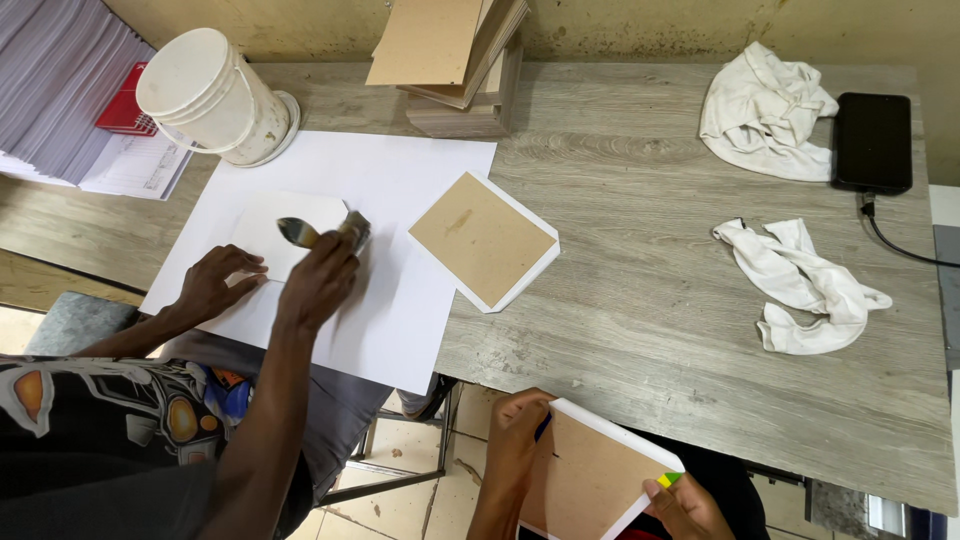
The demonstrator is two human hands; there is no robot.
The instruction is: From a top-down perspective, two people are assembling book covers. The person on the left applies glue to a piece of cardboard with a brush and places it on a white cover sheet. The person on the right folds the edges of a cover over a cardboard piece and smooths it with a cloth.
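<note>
The person's left hand [515, 435] and right hand [690, 508] hold a brown board [590, 470] with a white edge, below the near edge of the bench [700, 330] and over the tiled floor. The board is tilted, its brown face up. The left fingers [528, 405] are curled shut around its left edge, with something blue showing just beside them. The right fingers [655, 490] are closed on the near right corner, where a small green and yellow object sits against the white edge; what it is cannot be told.

To the left, a co-worker sits at the bench. One of their hands [318, 280] grips a brush [325, 232] over a small white card [285, 225], and their other hand [215, 280] presses flat on the card's near left part. The card lies on a large white sheet [400, 300].

A second brown board [483, 240] backed with white lies at the sheet's right edge, partly on it. At the far left a white bucket [210, 95] lies tipped on its side, with a pile of paper [55, 75] further left. A stack of boards [455, 55] stands at the far edge. On the right lie two white cloths, one far [765, 110] and one nearer [810, 285], and a black phone [873, 140] with a cable [890, 240] plugged in.
</note>
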